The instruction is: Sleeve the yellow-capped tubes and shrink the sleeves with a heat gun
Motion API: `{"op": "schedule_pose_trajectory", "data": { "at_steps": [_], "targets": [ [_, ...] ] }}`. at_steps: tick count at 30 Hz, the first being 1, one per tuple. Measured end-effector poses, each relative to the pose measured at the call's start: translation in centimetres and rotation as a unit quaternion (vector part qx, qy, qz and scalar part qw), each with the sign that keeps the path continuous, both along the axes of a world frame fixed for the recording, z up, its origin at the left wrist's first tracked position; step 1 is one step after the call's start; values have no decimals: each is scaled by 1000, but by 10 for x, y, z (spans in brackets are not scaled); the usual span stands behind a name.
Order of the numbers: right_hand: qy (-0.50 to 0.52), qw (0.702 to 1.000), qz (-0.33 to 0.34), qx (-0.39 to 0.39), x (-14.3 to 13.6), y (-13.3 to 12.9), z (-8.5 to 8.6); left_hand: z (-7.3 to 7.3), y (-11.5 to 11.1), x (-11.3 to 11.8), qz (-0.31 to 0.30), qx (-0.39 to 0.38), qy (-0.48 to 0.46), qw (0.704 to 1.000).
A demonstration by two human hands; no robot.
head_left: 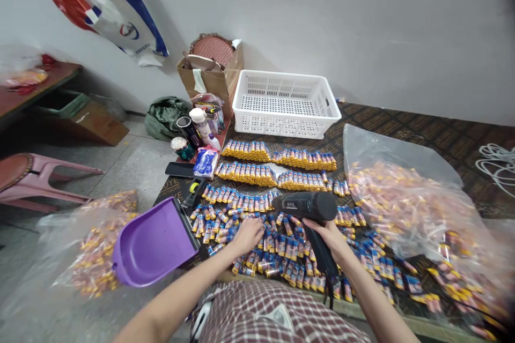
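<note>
My right hand is wrapped round the handle of a black hair dryer, whose barrel points left above the table. Low among many small blue-and-yellow tubes, my left hand has its fingers curled down. Whatever those fingers pinch is hidden. Under and around both hands the tubes lie loosely, some in short lines. Further back, tubes stand packed side by side in neat blocks.
Behind the blocks stands a white plastic crate. A clear bag of tubes lies at right. At left are a purple dustpan, another bag of tubes, a phone, a tape dispenser, bottles and a pink stool.
</note>
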State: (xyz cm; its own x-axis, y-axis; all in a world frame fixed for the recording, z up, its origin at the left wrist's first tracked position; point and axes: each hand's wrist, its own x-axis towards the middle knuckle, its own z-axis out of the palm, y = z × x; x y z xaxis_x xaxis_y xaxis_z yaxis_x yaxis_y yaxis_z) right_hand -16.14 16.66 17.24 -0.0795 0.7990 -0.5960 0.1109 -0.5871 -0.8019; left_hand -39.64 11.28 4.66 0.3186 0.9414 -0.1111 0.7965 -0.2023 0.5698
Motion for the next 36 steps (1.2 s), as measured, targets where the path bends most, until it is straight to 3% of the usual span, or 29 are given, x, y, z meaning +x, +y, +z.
{"op": "schedule_pose_trajectory", "data": {
  "at_steps": [4, 8, 12, 18, 30, 36],
  "targets": [
    [24, 998, 50, 2, -17, 1, 1, 10, -34, -1, 69, -8, -58, 996],
    [27, 996, 87, -2, -34, 3, 1, 10, -51, -15, 161, -37, -95, 982],
    [47, 993, 109, 15, -52, 6, 7, 8, -65, -31, 214, -42, -101, 971],
    [24, 989, 146, 9, -80, 11, 13, 6, -76, -53, 250, -39, -113, 961],
    [36, 988, 141, 43, -135, 17, 2, -4, -94, -88, 303, -42, -123, 944],
    [47, 983, 169, 44, -165, 20, 1, -4, -100, -102, 319, -39, -113, 940]
  ]
}}
